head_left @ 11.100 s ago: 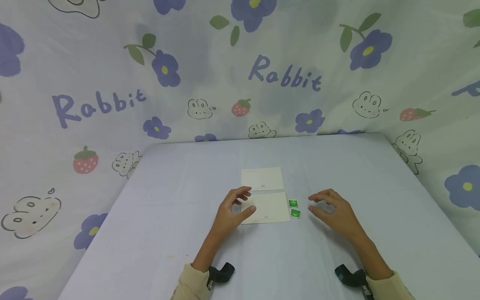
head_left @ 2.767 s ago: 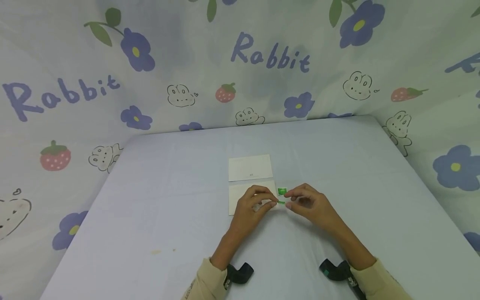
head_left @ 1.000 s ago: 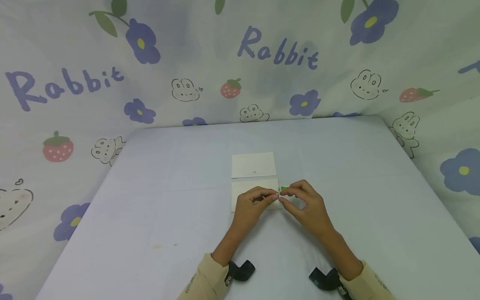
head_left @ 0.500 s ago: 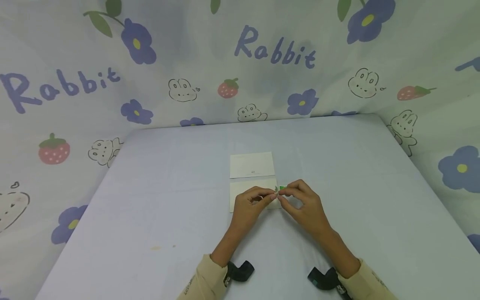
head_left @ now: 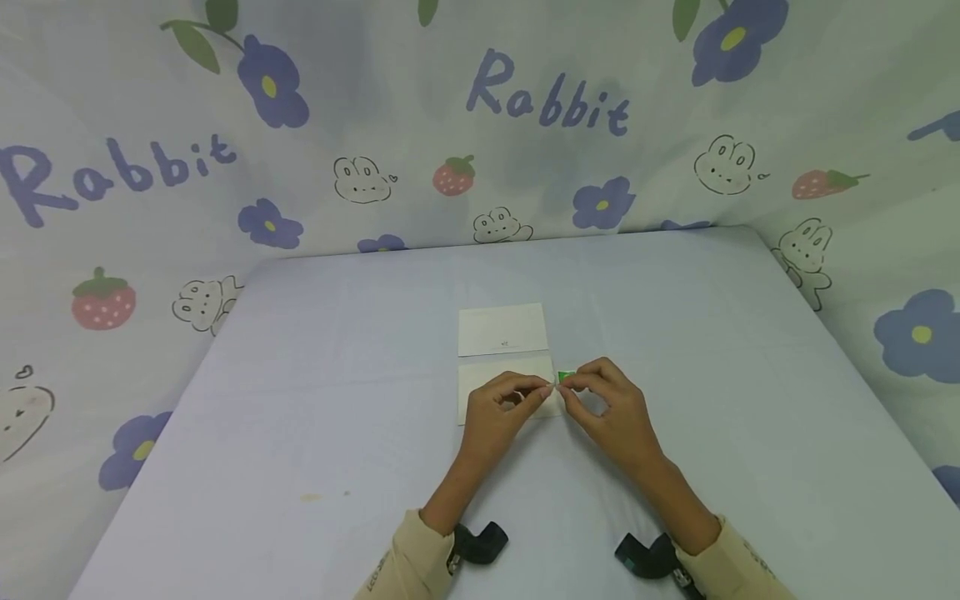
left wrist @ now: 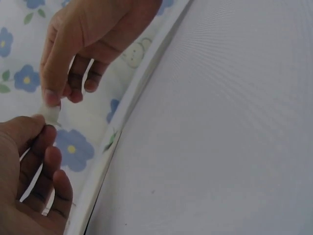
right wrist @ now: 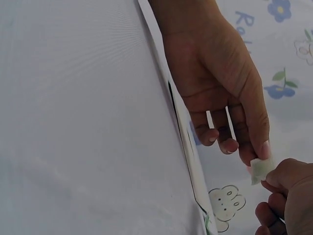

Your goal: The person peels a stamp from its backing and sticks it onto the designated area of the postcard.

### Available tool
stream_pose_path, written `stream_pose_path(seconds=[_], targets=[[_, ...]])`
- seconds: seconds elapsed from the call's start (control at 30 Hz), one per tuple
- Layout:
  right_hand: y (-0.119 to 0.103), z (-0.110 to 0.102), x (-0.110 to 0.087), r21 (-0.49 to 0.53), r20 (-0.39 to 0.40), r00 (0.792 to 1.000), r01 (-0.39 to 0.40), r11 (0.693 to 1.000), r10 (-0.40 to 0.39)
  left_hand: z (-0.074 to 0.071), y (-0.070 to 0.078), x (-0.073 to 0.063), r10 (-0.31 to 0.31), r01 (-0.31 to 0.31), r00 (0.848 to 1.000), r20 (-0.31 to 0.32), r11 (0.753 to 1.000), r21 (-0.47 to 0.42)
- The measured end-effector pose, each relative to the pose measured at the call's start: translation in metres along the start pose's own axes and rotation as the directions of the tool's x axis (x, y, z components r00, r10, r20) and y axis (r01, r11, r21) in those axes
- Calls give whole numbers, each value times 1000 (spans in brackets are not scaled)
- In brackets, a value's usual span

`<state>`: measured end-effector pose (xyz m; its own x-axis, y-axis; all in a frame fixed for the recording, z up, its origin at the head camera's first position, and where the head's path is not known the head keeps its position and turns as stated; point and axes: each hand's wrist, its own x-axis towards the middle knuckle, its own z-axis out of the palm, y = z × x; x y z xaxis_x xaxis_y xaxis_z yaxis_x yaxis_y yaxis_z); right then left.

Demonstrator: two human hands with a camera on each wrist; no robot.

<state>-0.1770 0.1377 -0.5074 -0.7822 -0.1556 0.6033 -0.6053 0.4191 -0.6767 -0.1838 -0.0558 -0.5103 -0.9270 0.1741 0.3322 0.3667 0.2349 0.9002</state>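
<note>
My left hand and right hand meet fingertip to fingertip above the lower cream card. Between their thumbs and forefingers both pinch a small stamp; its pale face and jagged edge show in the right wrist view. The left wrist view has the same stamp between the two thumbs, partly covered. A second stamp, green with a white border, lies on the table beside the card, mostly hidden by the right fingers. Behind the lower card lies another cream card with tiny print.
A white cloth covers the table, with faint yellowish marks at the front left. Behind it hangs a white backdrop with flowers, strawberries and rabbits. Black wrist mounts stick out from the beige sleeves.
At first both green stamps lay beside the cards with the hands apart. The hands then came together and one stamp was picked up. Over the last second they have barely moved, while the held stamp has turned.
</note>
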Motion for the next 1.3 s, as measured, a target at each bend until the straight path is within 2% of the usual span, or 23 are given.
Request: stream_pose_path(seconds=[0.23,0.4,0.63,0.93,1.1,1.3], targets=[[2,-3,-1,-20,-23,1000,-7,1000,6,2,4,0,13,-11,999,-43,999,30],[1,-5,-1,-30,-25,999,-25,999,24,2,13,0,9,-8,998,-56,999,31],[2,-7,-1,-45,-28,998,-53,998,51,0,2,0,13,-12,999,-39,1000,17],[6,-10,-2,-59,-45,997,-66,996,63,-1,4,-1,-30,30,999,-36,1000,7],[10,-10,-4,-79,-57,995,-84,993,79,-2,0,-2,-48,48,997,-61,999,5],[15,-13,-3,-105,-89,994,-71,992,62,-1,-1,-1,-39,40,996,-81,999,16]])
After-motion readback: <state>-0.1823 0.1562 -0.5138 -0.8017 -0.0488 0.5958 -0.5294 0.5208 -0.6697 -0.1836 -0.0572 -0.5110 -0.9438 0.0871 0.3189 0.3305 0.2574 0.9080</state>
